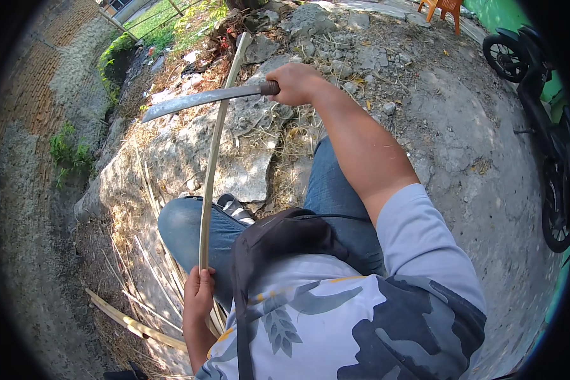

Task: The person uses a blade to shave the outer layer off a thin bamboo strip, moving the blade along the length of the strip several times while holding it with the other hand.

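My right hand is closed round the brown handle of a machete, stretched out ahead of me. The curved grey blade points left and crosses a long, pale bamboo strip near its far end; whether it touches the strip cannot be told. Lower down, my left hand grips the near end of that strip beside my bent left knee. The strip runs upward past the knee, its far tip reaching rubble beyond the blade. My left fingers are partly hidden behind the strip.
Several loose strips lie on the ground at my left, with a wider split piece nearer. A rough brick wall rises at far left. Broken concrete and litter lie ahead. A dark motorbike and an orange chair stand right.
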### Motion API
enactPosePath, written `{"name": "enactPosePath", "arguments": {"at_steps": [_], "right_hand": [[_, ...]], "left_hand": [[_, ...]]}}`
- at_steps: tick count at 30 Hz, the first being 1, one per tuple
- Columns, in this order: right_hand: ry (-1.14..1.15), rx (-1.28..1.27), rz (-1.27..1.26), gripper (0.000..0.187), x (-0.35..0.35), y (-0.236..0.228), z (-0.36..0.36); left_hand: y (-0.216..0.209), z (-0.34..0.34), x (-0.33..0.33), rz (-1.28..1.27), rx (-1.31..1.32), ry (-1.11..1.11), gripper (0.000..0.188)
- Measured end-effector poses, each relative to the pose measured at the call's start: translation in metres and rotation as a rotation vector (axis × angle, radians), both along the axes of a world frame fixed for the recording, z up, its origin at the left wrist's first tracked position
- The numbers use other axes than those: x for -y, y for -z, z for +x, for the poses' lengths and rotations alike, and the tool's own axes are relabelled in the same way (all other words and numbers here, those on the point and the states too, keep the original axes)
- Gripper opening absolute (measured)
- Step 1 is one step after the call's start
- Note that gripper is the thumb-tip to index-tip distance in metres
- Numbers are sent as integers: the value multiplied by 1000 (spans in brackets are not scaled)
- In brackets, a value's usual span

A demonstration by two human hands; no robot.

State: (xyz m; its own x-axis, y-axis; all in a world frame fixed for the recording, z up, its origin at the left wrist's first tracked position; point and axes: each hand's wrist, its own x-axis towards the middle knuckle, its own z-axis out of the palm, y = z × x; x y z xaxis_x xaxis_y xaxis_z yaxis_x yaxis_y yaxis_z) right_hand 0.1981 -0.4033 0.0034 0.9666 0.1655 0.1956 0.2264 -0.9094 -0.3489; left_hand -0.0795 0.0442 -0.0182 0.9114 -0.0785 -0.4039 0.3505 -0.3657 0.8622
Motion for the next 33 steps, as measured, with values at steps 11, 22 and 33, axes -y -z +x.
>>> {"name": "enactPosePath", "arguments": {"at_steps": [11,22,33], "right_hand": [[-312,-140,470,44,-28,-6,1],[-418,-188,555,55,-58,-6,2],[-461,-381,701,62,-69,8,0]], "left_hand": [[-18,26,35,329,202,72,26],[-16,56,52,422,345,110,22],[-34,70,79,587,335,179,23]]}}
